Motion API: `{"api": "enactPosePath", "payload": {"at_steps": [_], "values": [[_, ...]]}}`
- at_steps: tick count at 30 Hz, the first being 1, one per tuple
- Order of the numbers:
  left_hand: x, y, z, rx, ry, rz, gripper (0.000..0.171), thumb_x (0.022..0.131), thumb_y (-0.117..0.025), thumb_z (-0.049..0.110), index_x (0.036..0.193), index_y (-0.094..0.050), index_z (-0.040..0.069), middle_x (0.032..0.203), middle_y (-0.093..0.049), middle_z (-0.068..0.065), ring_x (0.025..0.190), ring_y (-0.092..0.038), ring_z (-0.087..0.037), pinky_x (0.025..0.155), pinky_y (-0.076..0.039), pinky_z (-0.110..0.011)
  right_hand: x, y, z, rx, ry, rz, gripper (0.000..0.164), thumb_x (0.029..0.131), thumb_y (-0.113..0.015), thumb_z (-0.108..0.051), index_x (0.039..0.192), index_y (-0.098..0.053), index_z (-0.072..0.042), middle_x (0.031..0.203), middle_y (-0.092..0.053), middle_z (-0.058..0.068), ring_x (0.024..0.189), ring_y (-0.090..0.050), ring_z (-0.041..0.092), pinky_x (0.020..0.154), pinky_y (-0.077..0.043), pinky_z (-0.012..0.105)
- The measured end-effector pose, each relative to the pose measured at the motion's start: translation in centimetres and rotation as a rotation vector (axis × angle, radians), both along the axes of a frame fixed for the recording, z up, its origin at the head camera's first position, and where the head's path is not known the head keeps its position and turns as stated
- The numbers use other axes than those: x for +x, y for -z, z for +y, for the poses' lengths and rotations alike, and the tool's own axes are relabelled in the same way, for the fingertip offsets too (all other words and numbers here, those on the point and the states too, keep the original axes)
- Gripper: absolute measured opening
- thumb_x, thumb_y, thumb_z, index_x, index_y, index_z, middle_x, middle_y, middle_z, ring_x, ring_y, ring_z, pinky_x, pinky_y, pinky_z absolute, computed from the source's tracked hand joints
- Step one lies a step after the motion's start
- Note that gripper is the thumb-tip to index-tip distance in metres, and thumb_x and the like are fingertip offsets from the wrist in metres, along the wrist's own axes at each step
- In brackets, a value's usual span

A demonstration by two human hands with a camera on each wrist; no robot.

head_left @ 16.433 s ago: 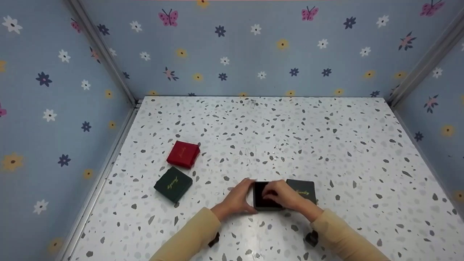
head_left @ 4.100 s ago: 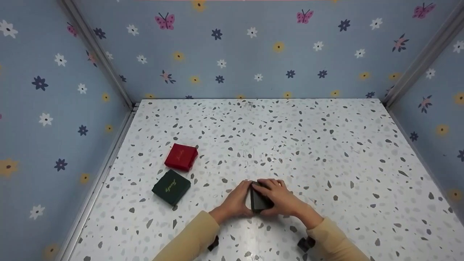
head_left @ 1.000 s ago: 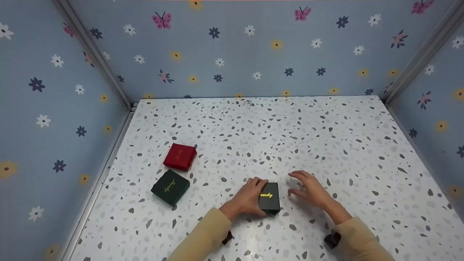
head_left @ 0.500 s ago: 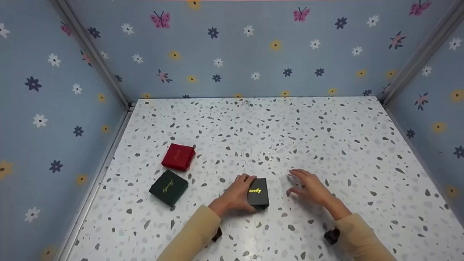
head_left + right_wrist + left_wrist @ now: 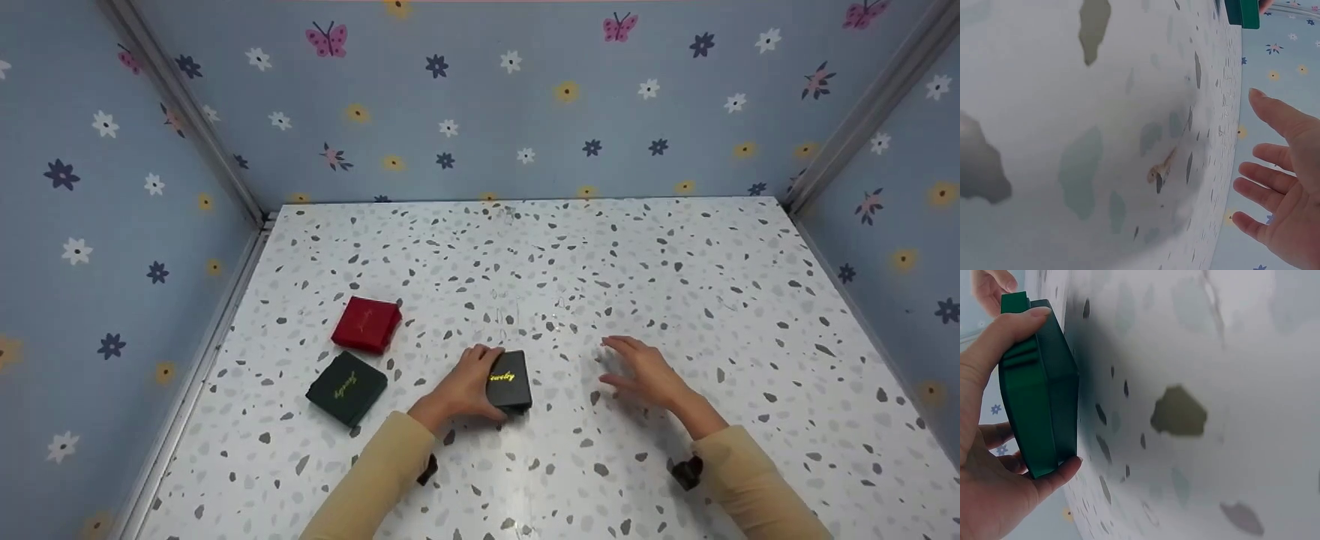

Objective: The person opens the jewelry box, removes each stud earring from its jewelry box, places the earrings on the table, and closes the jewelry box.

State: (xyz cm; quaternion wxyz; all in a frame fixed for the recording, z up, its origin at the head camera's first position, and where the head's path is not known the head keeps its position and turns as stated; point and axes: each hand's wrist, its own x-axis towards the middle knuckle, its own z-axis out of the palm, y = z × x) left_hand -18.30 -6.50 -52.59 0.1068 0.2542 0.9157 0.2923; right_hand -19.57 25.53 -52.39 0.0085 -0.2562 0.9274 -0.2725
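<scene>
My left hand (image 5: 461,385) holds a dark green jewelry box (image 5: 510,381) with gold lettering on its lid, thumb on the near side and fingers on the far side. In the left wrist view the green box (image 5: 1044,394) is closed, with thumb and fingertips gripping its opposite ends close to the table. To its right, my right hand (image 5: 646,375) hovers over the table, holding nothing. Its fingers are spread and relaxed in the right wrist view, apart from the box. A second green jewelry box (image 5: 347,388) and a red jewelry box (image 5: 367,325) lie closed at the left.
The white speckled table (image 5: 585,255) is bounded by blue flowered panels (image 5: 495,97) at the back and both sides. Grey metal posts (image 5: 187,112) stand at the corners. Dark wrist devices (image 5: 688,472) sit by both sleeves.
At first the box stood open, lid beside it, with my right hand inside. Then both hands were on the closed box. Since then my right hand released it, and my left moved it left.
</scene>
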Motion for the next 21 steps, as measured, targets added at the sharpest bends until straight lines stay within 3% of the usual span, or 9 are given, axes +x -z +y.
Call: {"api": "enactPosePath", "payload": {"at_steps": [14,21], "values": [[-2.6,-0.4,-2.9,-0.038,-0.104,-0.057,0.104,0.051,-0.083,0.034,0.135,-0.031,0.003,0.121,-0.037,-0.014,0.107,-0.036,-0.025,0.090,-0.038,-0.038,-2.0,-1.7,0.4,0.102,0.028,-0.005,0.061,0.079,-0.066,-0.025,0.127,-0.043,0.002,0.126,-0.044,0.021,0.113,-0.042,0.037,0.092,-0.031,0.055],[-3.7,-0.8,-4.1,-0.074,-0.113,-0.066,0.103,0.052,-0.083,0.035,0.135,-0.030,0.003,0.123,-0.036,-0.016,0.108,-0.036,-0.026,0.091,-0.037,-0.039,-3.0,-2.0,0.5,0.097,0.045,-0.023,0.062,0.080,-0.064,-0.028,0.129,-0.041,0.002,0.128,-0.042,0.022,0.116,-0.039,0.038,0.093,-0.028,0.058]]}}
